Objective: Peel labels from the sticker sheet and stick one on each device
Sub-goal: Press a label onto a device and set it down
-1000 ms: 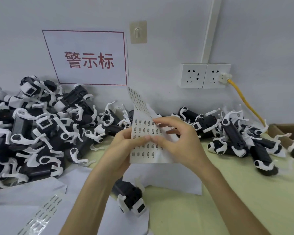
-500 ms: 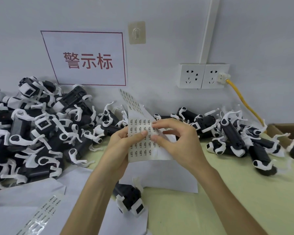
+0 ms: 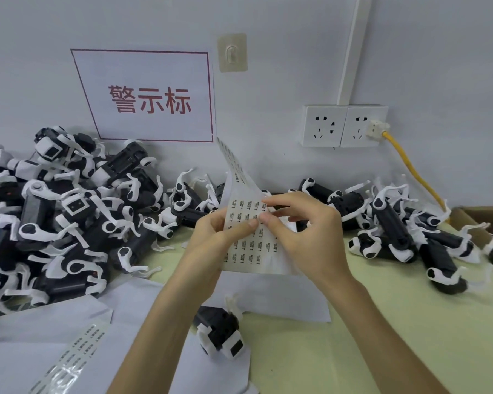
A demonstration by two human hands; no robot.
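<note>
A white sticker sheet [image 3: 246, 245] with rows of small printed labels is held upright above the table. My left hand [image 3: 214, 240] grips its left edge, thumb pressed on the front. My right hand [image 3: 305, 237] pinches at a label near the sheet's upper right with thumb and forefinger. One black-and-white device [image 3: 219, 334] lies on white paper below my wrists. A big heap of like devices [image 3: 63, 223] fills the left side, and a smaller heap [image 3: 396, 231] lies at the right.
White paper sheets [image 3: 271, 297] cover the near table. A used label strip [image 3: 71, 359] lies at the lower left. A wall sign, two sockets [image 3: 345, 125] and a yellow cable [image 3: 413, 172] are behind. A cardboard box edge [image 3: 478, 217] shows at the right.
The sheet and both hands have stayed almost in place. My right thumb and forefinger have closed in on a label near the sheet's upper right.
</note>
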